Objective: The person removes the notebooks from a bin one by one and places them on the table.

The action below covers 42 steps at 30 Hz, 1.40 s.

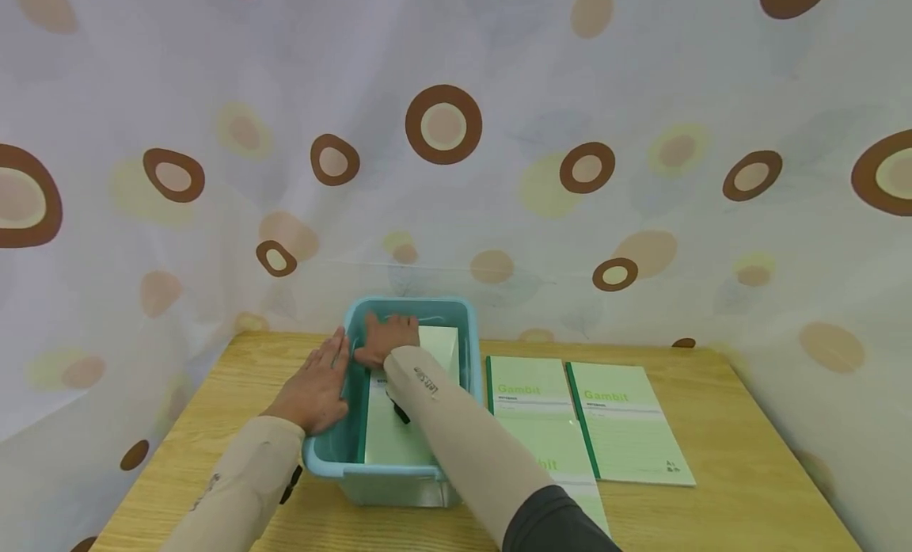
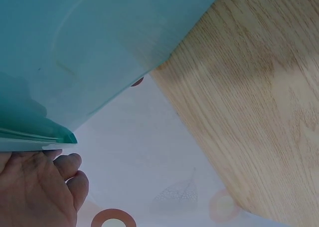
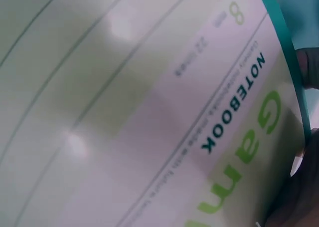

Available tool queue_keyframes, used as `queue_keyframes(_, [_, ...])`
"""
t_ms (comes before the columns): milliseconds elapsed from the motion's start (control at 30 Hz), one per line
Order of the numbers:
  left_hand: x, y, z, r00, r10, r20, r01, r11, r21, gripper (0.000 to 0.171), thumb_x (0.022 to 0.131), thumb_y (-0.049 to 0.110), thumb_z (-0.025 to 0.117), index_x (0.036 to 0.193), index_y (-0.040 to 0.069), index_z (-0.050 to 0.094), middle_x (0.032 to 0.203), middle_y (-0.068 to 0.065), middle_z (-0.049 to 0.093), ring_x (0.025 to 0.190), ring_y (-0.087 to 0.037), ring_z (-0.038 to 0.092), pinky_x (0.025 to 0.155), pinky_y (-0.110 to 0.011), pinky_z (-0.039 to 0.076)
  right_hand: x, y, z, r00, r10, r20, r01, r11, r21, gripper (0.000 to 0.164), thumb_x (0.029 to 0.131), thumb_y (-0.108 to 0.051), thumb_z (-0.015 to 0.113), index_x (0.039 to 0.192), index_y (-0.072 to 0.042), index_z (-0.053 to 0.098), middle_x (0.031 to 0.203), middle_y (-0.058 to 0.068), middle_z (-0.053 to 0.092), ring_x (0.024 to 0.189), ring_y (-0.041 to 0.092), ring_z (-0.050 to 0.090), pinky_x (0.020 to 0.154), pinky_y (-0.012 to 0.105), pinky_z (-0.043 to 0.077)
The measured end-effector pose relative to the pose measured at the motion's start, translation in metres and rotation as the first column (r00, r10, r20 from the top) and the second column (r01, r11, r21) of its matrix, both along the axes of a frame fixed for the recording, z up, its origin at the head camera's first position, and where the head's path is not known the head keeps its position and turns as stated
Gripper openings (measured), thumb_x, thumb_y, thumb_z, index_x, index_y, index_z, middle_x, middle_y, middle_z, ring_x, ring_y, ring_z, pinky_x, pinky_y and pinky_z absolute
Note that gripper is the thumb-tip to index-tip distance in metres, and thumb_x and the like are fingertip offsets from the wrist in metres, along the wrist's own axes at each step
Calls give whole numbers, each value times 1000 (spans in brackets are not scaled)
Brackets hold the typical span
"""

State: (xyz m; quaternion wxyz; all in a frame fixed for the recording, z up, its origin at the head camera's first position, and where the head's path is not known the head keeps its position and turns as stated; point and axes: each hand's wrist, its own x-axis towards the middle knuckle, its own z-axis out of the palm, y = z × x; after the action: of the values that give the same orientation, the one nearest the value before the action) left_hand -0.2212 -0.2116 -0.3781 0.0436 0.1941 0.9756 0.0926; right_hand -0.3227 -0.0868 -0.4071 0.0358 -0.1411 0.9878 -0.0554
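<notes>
A light blue plastic bin [image 1: 392, 473] stands left of the middle of the table. My left hand [image 1: 313, 390] rests along its left rim with fingers extended; the left wrist view shows that hand [image 2: 40, 187] by the rim too. Inside the bin, my right hand [image 1: 388, 338] holds a pale green notebook [image 1: 399, 441] by its upper spine side. Close up, the notebook [image 3: 149, 112] shows a dark green spine, and fingers [image 3: 310, 67] reach round that edge. The right forearm hides part of the notebook in the head view.
Right of the bin, more pale green notebooks lie on the wooden table [image 1: 741, 457]: one at the back [image 1: 527, 382], one partly under my right arm [image 1: 573, 465], and one farther right [image 1: 634, 425]. A dotted, patterned sheet [image 1: 499, 219] hangs behind and at the sides.
</notes>
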Motion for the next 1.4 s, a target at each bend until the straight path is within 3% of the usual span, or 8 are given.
queue_keyframes(333, [-1,1,-4,1000,14,1,-14,1000,-3,79,79,8,51,146,-17,16,157,-30,7,143,-44,12,115,-54,15,3,10,35,996,-2,-86,-3,999,-53,59,85,-43,49,141,-23,43,125,11,57,116,28,52,103,49,33])
queue_keyframes(567, [0,2,-6,999,30,-12,-30,1000,-5,81,78,8,51,146,-17,16,156,-30,8,143,-45,13,115,-54,15,13,22,75,990,23,-136,-37,994,-98,44,84,-40,48,124,-21,49,106,9,59,97,26,53,90,44,38])
queue_keyframes(767, [2,5,-4,999,49,19,-49,999,0,82,78,8,51,147,-15,14,157,-29,6,143,-45,11,115,-55,13,24,34,109,984,26,-175,-47,992,-114,44,87,-43,48,124,-20,48,107,9,58,98,27,54,92,45,39])
queue_keyframes(1000, [4,5,-3,998,67,19,-67,997,23,83,80,8,56,148,-13,13,157,-28,6,144,-45,10,116,-54,11,44,46,149,964,63,-259,-96,988,-120,42,87,-45,49,120,-18,47,96,6,53,90,24,51,87,43,40])
queue_keyframes(1400, [3,5,-6,999,40,-11,-40,999,36,82,79,6,54,147,-15,13,156,-30,7,143,-46,12,115,-56,13,66,79,189,953,52,-299,-110,978,-179,42,88,-42,49,120,-14,44,90,5,50,83,23,49,83,41,39])
